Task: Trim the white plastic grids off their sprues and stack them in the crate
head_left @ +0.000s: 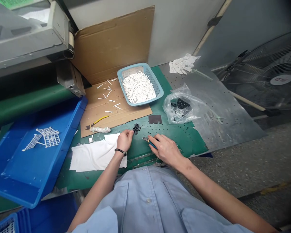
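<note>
My left hand (pixel 125 140) is closed in a pinch at the near edge of a cluster of small black plastic parts (pixel 136 128). The exact grip on the cluster is partly hidden by the fingers. In my right hand (pixel 167 149) are small cutting nippers (pixel 149 141) with blue-and-black handles, their jaws pointing left toward the cluster. A flat dark piece with a notched edge (pixel 155 119) lies on the green mat (pixel 140 145) beyond both hands. Beside my left wrist a white cloth (pixel 94 155) is spread out. Black specks are scattered over the mat.
A light-blue basket (pixel 160 92) holds many white sticks, with several loose on cardboard (pixel 126 113). Yellow-handled pliers (pixel 100 120) lie at left. A clear bag (pixel 181 110) contains black parts. White gloves (pixel 183 63), a blue tray (pixel 19 171) with white plastic frames, and a fan (pixel 278 71) surround the bench.
</note>
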{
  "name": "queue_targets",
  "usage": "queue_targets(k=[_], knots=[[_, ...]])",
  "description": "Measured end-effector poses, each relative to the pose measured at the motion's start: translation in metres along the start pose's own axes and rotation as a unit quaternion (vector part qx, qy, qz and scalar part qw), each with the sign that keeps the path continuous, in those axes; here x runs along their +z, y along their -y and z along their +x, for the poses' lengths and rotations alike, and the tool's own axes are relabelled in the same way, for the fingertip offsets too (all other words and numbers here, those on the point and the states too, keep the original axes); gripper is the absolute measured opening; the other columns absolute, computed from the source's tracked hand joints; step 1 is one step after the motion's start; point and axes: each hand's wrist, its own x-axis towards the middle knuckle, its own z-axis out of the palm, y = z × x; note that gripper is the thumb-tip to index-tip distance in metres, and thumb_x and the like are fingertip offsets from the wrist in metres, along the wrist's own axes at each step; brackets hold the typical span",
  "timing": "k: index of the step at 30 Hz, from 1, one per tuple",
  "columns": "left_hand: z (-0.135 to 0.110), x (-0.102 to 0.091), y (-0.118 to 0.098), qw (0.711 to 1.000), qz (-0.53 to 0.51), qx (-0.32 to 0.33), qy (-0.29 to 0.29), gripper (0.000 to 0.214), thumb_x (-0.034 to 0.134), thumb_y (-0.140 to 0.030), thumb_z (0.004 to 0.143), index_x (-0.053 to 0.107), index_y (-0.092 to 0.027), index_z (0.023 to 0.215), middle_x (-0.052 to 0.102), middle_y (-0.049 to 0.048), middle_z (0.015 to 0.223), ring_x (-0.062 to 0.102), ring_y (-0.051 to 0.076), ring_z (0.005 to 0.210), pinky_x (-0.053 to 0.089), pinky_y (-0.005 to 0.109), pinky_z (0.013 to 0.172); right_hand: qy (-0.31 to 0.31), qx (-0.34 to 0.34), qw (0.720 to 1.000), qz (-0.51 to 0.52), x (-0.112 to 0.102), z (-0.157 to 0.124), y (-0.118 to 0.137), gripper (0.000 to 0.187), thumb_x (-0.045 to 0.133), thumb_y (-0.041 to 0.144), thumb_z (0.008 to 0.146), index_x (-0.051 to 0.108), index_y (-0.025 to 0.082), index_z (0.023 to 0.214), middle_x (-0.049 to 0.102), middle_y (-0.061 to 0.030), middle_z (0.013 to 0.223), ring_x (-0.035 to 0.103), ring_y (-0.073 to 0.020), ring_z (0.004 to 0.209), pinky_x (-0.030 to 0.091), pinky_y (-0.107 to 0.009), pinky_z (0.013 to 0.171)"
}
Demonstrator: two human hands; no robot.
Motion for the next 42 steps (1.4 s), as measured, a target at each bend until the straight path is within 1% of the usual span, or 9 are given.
queue_targets(k=[4,9,12,16,19,22,25,30,42], knots=[[-0.004,0.010,-0.004,0.980,0.181,0.056,-0.056,0.015,0.057,-0.032,0.083,0.065,-0.021,0.079,0.062,0.0069,0.073,0.057,0.023,0.076,0.032,0.028,0.066,-0.002,0.005,1.000,0.002,0.000,-0.003,0.001,0.027,0.046,0.029,0.096,0.055,0.020,0.119,0.057,-0.0055,0.091,0.050,-0.0186,0.082,0.036,-0.028,0.067],[-0.006,0.011,-0.003,0.973,0.201,0.099,-0.047,0.016,0.053,-0.029,0.085,0.067,-0.022,0.088,0.066,0.0102,0.091,0.058,0.024,0.084,0.035,0.030,0.072,-0.007,0.008,1.000,0.006,0.000,-0.007,0.004,0.027,0.046,0.028,0.095,0.056,0.020,0.119,0.057,-0.0058,0.091,0.050,-0.0185,0.081,0.037,-0.028,0.068],[-0.005,0.008,-0.001,0.974,0.190,0.113,-0.039,0.013,0.055,-0.027,0.083,0.067,-0.021,0.084,0.065,0.0087,0.086,0.057,0.022,0.080,0.035,0.029,0.071,-0.012,0.008,1.000,0.011,0.001,-0.009,0.006,0.028,0.047,0.028,0.095,0.056,0.019,0.119,0.057,-0.0059,0.091,0.050,-0.0185,0.081,0.038,-0.028,0.069],[-0.007,0.004,-0.002,0.995,0.094,0.036,-0.024,0.010,0.061,-0.027,0.076,0.065,-0.018,0.073,0.053,0.0007,0.060,0.047,0.014,0.058,0.031,0.025,0.058,-0.024,0.007,0.999,0.021,0.001,-0.008,0.009,0.029,0.048,0.028,0.094,0.055,0.020,0.121,0.057,-0.0061,0.092,0.049,-0.0185,0.082,0.037,-0.028,0.073],[-0.014,-0.002,-0.007,0.990,-0.115,-0.068,0.050,0.013,0.067,-0.027,0.070,0.061,-0.015,0.072,0.041,-0.0047,0.054,0.033,0.007,0.047,0.024,0.021,0.047,-0.038,-0.001,0.999,0.020,-0.001,-0.005,0.011,0.030,0.049,0.029,0.094,0.055,0.019,0.121,0.056,-0.0073,0.093,0.048,-0.0196,0.083,0.036,-0.030,0.075],[-0.022,-0.011,-0.013,0.918,-0.323,-0.148,0.178,0.024,0.073,-0.027,0.065,0.052,-0.015,0.069,0.028,-0.0093,0.053,0.021,0.003,0.043,0.012,0.018,0.041,-0.047,-0.016,0.999,0.014,-0.004,0.000,0.013,0.031,0.048,0.029,0.094,0.054,0.017,0.122,0.056,-0.0084,0.095,0.048,-0.0208,0.085,0.035,-0.032,0.077],[-0.028,-0.018,-0.019,0.857,-0.415,-0.176,0.250,0.034,0.075,-0.024,0.064,0.042,-0.016,0.064,0.023,-0.0098,0.055,0.020,0.002,0.044,0.009,0.016,0.039,-0.052,-0.030,0.998,0.014,-0.006,0.002,0.014,0.032,0.049,0.027,0.093,0.054,0.017,0.123,0.056,-0.0087,0.095,0.048,-0.0209,0.085,0.035,-0.032,0.076],[-0.032,-0.021,-0.021,0.839,-0.426,-0.183,0.284,0.032,0.074,-0.021,0.067,0.043,-0.015,0.066,0.024,-0.0094,0.056,0.020,0.001,0.045,0.009,0.015,0.039,-0.047,-0.041,0.998,0.007,-0.007,0.004,0.015,0.031,0.048,0.028,0.094,0.054,0.018,0.122,0.056,-0.0079,0.093,0.047,-0.0208,0.085,0.034,-0.032,0.075],[-0.028,-0.024,-0.015,0.874,-0.345,-0.161,0.303,0.024,0.075,-0.025,0.067,0.057,-0.010,0.070,0.030,-0.0086,0.052,0.020,0.000,0.043,0.012,0.015,0.040,0.018,-0.055,0.998,-0.011,-0.009,0.003,0.019,0.022,0.044,0.023,0.095,0.058,0.019,0.112,0.057,-0.0055,0.085,0.049,-0.0184,0.077,0.033,-0.028,0.065]])
